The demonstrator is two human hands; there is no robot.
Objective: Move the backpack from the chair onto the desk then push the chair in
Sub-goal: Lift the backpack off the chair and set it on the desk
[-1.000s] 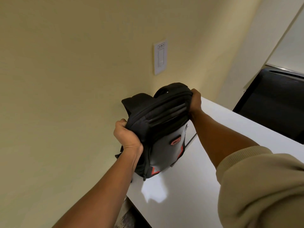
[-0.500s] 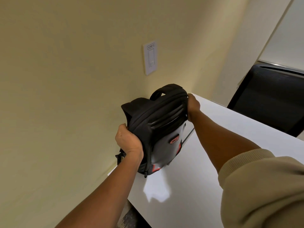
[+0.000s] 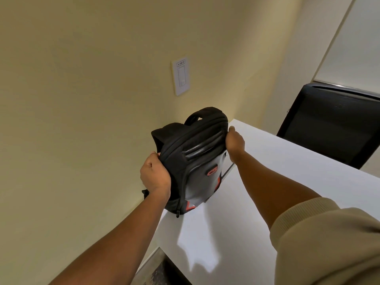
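**Backpack set upright on the worktop; chair not yet pushed in**

Head view, read left to right. The left hand [image 3: 155, 177] is curled closed on the left side panel of the backpack [image 3: 193, 161], thumb and fingers clamped on the black fabric. The backpack stands upright at the left edge of the white worktop [image 3: 287, 182], close to the far-left corner and next to the yellow wall; its base appears to rest on the surface, its top handle points up, and its grey front with red markings faces the wearer. The right hand [image 3: 235, 141] lies against the backpack's upper right side with the fingers loosely bent, touching the fabric but not wrapped round it; how firmly it holds cannot be told. Beyond the worktop's far right edge stands a black chair [image 3: 329, 128], apart from the hands; whether it is the task's chair cannot be told.

Judged from this arrangement, the first part of the task is all but complete: the backpack is on the worktop and needs only to be released. The second part, pushing the chair in, is not yet begun.
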